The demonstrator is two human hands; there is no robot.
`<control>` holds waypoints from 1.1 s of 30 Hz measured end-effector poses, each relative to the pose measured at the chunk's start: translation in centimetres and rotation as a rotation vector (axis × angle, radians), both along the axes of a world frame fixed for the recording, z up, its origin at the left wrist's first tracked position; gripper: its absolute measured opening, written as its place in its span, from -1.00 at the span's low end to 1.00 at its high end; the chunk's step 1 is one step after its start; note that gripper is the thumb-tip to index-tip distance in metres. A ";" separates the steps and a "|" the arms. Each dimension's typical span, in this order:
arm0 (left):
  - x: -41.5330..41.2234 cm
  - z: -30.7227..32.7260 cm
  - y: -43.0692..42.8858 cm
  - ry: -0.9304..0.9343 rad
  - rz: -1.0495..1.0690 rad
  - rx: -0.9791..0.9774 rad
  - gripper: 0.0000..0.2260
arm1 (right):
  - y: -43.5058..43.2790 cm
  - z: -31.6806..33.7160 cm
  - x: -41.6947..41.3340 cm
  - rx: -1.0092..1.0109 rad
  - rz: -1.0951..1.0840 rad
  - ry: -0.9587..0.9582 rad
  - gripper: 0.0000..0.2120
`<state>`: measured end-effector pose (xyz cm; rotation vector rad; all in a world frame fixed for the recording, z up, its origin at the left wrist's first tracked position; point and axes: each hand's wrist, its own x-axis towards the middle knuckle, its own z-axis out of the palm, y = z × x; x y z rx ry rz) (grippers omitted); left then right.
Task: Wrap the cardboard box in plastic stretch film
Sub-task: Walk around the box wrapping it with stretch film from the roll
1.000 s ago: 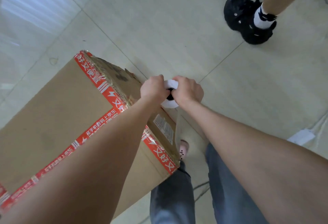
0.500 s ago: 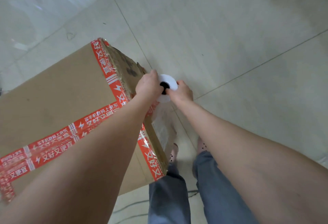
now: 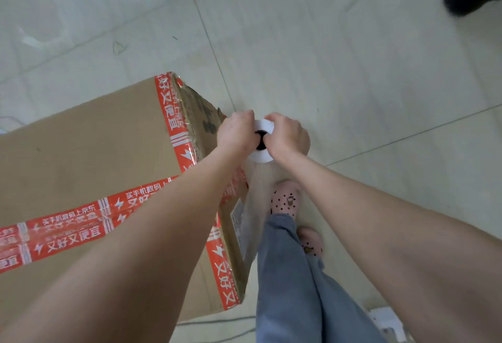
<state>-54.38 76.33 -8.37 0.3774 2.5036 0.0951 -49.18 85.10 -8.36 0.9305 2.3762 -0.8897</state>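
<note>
Cardboard box [image 3: 89,158], sealed with red printed tape [image 3: 68,231], is standing on the tiled floor [image 3: 353,71] at the left of the view. Both hands are gripping the white stretch film roll [image 3: 261,157] just beside the box's far right corner. The left hand [image 3: 236,133] is curling round its left side and the right hand [image 3: 288,136] round its right. Translucent film [image 3: 255,193] is hanging from the roll along the box's side.
</note>
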 end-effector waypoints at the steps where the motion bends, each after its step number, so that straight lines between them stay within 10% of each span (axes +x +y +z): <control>1: -0.6 0.1 0.2 -0.009 0.037 0.013 -0.81 | 0.2 -0.1 -0.6 0.005 -0.014 0.012 -0.62; 10: -4.4 0.4 -0.1 -0.123 0.244 -0.040 -0.70 | -0.8 -1.2 -4.0 -0.385 -0.437 -0.128 -0.52; 19: -7.4 -0.2 1.5 -0.113 -0.116 -0.106 -0.74 | 0.7 -0.4 -7.1 -0.123 0.018 -0.047 -0.56; 33: -12.1 0.3 -0.1 0.111 0.125 0.005 -0.77 | 0.3 0.2 -14.5 0.158 0.416 0.098 -0.69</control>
